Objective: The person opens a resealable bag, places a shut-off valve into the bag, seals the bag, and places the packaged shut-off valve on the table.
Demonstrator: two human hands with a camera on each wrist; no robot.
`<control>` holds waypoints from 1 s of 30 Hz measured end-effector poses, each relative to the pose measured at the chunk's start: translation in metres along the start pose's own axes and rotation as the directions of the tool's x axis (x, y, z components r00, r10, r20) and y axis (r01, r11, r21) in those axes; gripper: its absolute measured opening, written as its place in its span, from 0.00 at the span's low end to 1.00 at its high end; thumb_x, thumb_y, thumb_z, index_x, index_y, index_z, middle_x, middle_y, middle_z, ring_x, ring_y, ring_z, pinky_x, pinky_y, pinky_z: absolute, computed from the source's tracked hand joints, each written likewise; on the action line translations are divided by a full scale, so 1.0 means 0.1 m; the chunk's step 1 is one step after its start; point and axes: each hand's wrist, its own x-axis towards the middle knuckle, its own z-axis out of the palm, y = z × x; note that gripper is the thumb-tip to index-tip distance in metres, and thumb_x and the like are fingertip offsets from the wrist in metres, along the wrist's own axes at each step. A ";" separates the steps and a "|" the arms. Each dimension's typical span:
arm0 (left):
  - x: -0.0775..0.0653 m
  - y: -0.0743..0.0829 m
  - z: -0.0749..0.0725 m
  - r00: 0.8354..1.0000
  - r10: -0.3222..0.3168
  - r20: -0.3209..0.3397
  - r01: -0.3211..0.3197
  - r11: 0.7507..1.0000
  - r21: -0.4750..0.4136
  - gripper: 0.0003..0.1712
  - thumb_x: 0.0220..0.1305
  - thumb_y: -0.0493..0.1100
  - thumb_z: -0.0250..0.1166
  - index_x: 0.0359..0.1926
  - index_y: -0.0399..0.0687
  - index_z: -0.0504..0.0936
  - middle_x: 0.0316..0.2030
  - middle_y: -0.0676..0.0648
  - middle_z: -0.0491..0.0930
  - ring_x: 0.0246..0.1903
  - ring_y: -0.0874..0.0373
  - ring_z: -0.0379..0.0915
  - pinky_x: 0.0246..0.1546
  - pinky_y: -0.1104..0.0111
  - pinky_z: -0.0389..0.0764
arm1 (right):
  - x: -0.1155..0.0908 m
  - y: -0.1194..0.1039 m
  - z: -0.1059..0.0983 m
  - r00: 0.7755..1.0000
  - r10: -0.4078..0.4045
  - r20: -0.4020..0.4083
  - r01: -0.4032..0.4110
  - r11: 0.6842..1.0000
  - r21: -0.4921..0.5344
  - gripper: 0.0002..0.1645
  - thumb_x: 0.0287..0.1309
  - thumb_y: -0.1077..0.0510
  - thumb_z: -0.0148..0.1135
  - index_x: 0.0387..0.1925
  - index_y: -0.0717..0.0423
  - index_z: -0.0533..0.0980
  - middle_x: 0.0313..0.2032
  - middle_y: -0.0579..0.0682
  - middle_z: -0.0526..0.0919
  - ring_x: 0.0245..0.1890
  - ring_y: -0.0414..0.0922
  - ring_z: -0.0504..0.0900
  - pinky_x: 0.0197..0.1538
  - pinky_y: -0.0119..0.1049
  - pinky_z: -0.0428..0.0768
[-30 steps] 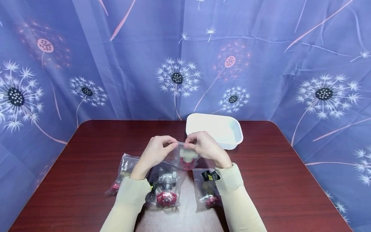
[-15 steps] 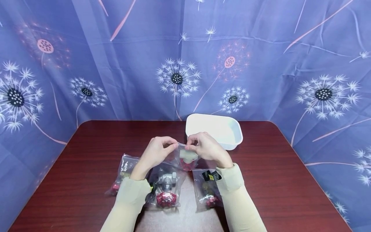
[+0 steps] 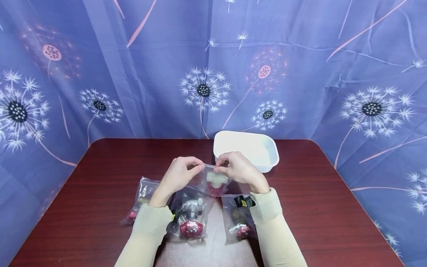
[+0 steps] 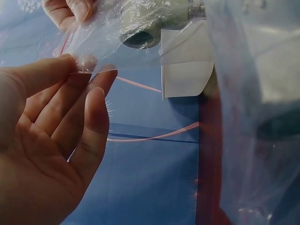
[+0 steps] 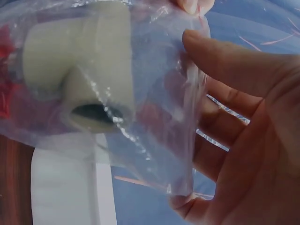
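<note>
A clear zip bag [image 5: 159,93] hangs upright between my hands, holding a pale beige plastic valve [image 5: 101,65] with a red handwheel [image 3: 215,190]. My left hand [image 3: 179,175] pinches one top corner between thumb and fingers. Farther along the same top edge, my right hand [image 3: 239,170] pinches with its thumb on the near side and fingers behind, as the right wrist view shows. Below them on the table lies a second clear bag [image 3: 200,198] with a metal valve [image 3: 191,207] and red handwheel. More bagged valves lie beside my left forearm and my right cuff.
Behind my right hand stands a white plastic tub [image 3: 247,146] near the table's back edge. The left bag [image 3: 146,187] and right bag [image 3: 230,211] rest on the dark red table [image 3: 317,222]. A blue dandelion curtain [image 3: 160,92] surrounds the table.
My right hand has slid slightly to the right along the bag's top edge. The left hand has barely moved and keeps its pinch.
</note>
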 end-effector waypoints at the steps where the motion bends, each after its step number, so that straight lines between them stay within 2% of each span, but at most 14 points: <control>1: 0.00 0.00 0.00 1.000 -0.001 0.001 0.001 1.000 -0.001 0.05 0.65 0.43 0.66 0.38 0.51 0.88 0.34 0.59 0.84 0.35 0.62 0.78 0.39 0.63 0.78 | 0.00 0.00 0.00 1.000 -0.008 0.002 0.008 1.000 -0.001 0.07 0.56 0.58 0.71 0.25 0.48 0.80 0.22 0.37 0.78 0.23 0.40 0.72 0.30 0.33 0.72; 7: 0.00 -0.02 0.00 1.000 0.005 0.001 -0.005 1.000 0.000 0.04 0.65 0.44 0.66 0.38 0.54 0.87 0.34 0.59 0.84 0.35 0.62 0.78 0.39 0.63 0.78 | -0.01 0.01 0.01 0.998 -0.056 0.014 0.056 0.998 0.011 0.09 0.59 0.59 0.68 0.24 0.51 0.79 0.21 0.39 0.75 0.22 0.40 0.70 0.29 0.33 0.71; 13: 0.00 -0.03 0.01 1.000 -0.001 -0.006 0.002 1.000 0.012 0.04 0.65 0.44 0.66 0.37 0.54 0.87 0.34 0.59 0.84 0.35 0.62 0.78 0.39 0.63 0.77 | -0.01 -0.01 0.01 1.000 -0.025 0.014 0.025 1.000 0.019 0.08 0.59 0.59 0.68 0.25 0.50 0.81 0.22 0.38 0.78 0.23 0.39 0.71 0.29 0.33 0.71; 18: 0.00 -0.03 0.01 1.000 -0.004 -0.005 0.004 1.000 0.007 0.05 0.65 0.43 0.66 0.38 0.50 0.88 0.34 0.59 0.84 0.34 0.62 0.78 0.38 0.63 0.77 | -0.01 0.01 -0.01 1.000 -0.004 0.020 0.004 1.000 0.003 0.06 0.56 0.58 0.71 0.26 0.49 0.81 0.23 0.37 0.79 0.25 0.39 0.73 0.32 0.34 0.73; 23: 0.00 -0.03 0.00 1.000 -0.013 -0.009 0.013 1.000 0.003 0.05 0.65 0.43 0.66 0.38 0.50 0.88 0.34 0.59 0.84 0.34 0.61 0.78 0.38 0.63 0.77 | -0.02 0.04 -0.02 1.000 -0.011 0.019 0.011 1.000 -0.009 0.07 0.56 0.59 0.71 0.25 0.48 0.80 0.23 0.37 0.78 0.25 0.40 0.73 0.32 0.34 0.73; 30: 0.00 -0.02 0.00 1.000 -0.012 -0.001 0.012 1.000 0.007 0.04 0.64 0.43 0.67 0.37 0.53 0.87 0.33 0.59 0.84 0.34 0.62 0.78 0.39 0.63 0.78 | -0.03 0.05 -0.01 1.000 -0.021 0.022 0.021 0.999 0.026 0.10 0.58 0.59 0.69 0.23 0.48 0.78 0.22 0.38 0.76 0.21 0.43 0.68 0.28 0.33 0.68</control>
